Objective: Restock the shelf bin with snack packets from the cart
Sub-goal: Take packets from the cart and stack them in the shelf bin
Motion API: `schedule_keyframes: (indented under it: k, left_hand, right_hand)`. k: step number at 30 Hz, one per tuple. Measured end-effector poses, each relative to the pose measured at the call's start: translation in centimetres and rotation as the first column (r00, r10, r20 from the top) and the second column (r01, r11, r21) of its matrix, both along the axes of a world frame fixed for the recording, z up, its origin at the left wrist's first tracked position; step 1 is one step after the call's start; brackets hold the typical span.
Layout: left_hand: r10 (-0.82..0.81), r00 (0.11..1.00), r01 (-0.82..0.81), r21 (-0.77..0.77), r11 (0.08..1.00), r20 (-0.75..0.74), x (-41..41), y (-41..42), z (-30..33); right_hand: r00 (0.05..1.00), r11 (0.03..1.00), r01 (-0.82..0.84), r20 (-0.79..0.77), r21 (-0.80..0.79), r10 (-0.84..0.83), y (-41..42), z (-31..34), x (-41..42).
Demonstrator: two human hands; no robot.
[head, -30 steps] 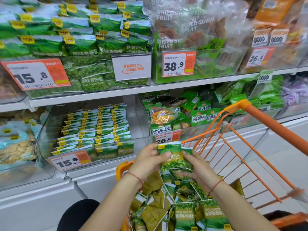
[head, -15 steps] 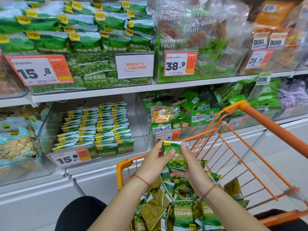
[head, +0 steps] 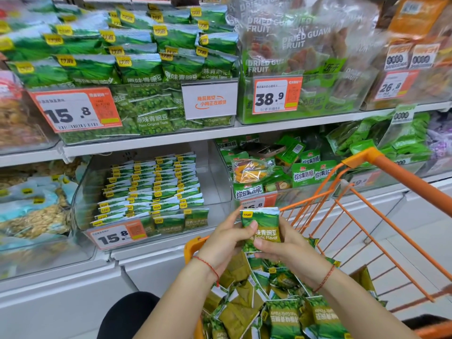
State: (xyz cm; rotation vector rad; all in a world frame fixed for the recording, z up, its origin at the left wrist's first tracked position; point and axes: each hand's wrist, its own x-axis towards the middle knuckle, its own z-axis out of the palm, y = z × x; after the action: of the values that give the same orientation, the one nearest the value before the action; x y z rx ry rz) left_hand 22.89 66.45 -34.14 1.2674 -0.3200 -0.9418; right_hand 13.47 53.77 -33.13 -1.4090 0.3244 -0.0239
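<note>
I hold an upright stack of green pea snack packets (head: 263,225) between both hands, above the orange cart (head: 381,165). My left hand (head: 226,241) grips its left side with the thumb across the front. My right hand (head: 285,243) grips its right side and bottom. Several more green and olive packets (head: 269,304) lie loose in the cart under my arms. The clear shelf bin (head: 215,182) on the lower shelf, up and left of my hands, holds rows of matching packets (head: 151,189) and has bare room at its right side.
A 15.8 price tag (head: 117,234) fronts the bin. Neighbouring bins hold mixed vegetable crisps (head: 269,172) on the right and pale packets (head: 29,209) on the left. The upper shelf (head: 171,140) carries larger green pea bags and dried guava bags. White floor lies to the right.
Both hands have lifted the gathered stack of packets up out of the cart, from low over the pile to about the height of the cart's front rim.
</note>
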Motion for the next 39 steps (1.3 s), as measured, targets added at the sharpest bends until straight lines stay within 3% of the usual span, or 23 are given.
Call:
schedule_keyframes:
  k: [2,5,9,11,16,23,25,26,28,31,33,37,39]
  left_hand:
    - [-0.035,0.991,0.028,0.062,0.998,0.130,0.5,0.7,0.5]
    - [-0.178,0.888,0.081,0.238,0.968,0.423,1.5,1.7,2.3]
    - [-0.496,0.651,0.188,0.511,0.839,0.575,2.8,2.2,3.2]
    - [-0.555,0.608,0.179,0.583,0.792,0.568,3.5,2.5,3.4]
    - [-0.434,0.637,0.097,0.492,0.865,0.637,4.7,3.9,4.0]
    - [-0.143,0.759,-0.077,0.306,0.949,0.635,7.3,5.8,3.4]
    - [-0.025,0.748,-0.207,0.269,0.941,0.663,9.1,6.1,3.4]
    - [0.031,0.728,-0.276,0.251,0.928,0.685,10.3,6.0,3.4]
    - [0.102,0.693,-0.373,0.233,0.898,0.714,12.9,5.5,3.4]
    - [0.120,0.657,-0.474,0.284,0.833,0.744,17.0,3.3,2.2]
    - [0.091,0.641,-0.517,0.341,0.785,0.762,19.2,1.3,1.3]
    - [0.016,0.633,-0.499,0.392,0.773,0.774,23.0,-2.4,-0.1]
    - [-0.083,0.591,-0.500,0.445,0.743,0.803,25.0,-3.4,-1.0]
  right_hand:
    - [0.999,0.994,-0.032,-0.027,-0.104,0.029,-0.5,0.2,0.0]
    - [0.989,0.935,-0.143,-0.079,-0.324,0.123,-1.0,0.8,0.2]
    - [0.960,0.829,-0.272,-0.196,-0.488,0.200,-0.5,1.6,1.2]
    - [0.946,0.787,-0.319,-0.235,-0.529,0.225,0.0,2.4,2.0]
    - [0.960,0.750,-0.281,-0.181,-0.599,0.215,1.0,3.3,4.2]
    - [0.984,0.799,-0.156,-0.016,-0.581,0.180,1.2,2.5,7.5]
    - [0.990,0.784,-0.011,0.104,-0.621,0.097,0.7,2.4,8.3]
    - [0.982,0.725,0.096,0.183,-0.682,0.042,0.2,2.3,8.8]
    - [0.956,0.508,0.253,0.293,-0.823,-0.001,-0.7,1.7,10.3]
    - [0.957,0.281,0.263,0.286,-0.923,0.043,-2.0,0.2,13.3]
    - [0.967,0.186,0.235,0.249,-0.954,0.053,-2.5,-0.4,15.3]
    - [0.930,-0.129,0.364,0.354,-0.922,0.099,-2.5,-1.2,17.8]
    - [0.898,-0.187,0.439,0.422,-0.879,0.125,-2.1,-2.1,18.1]
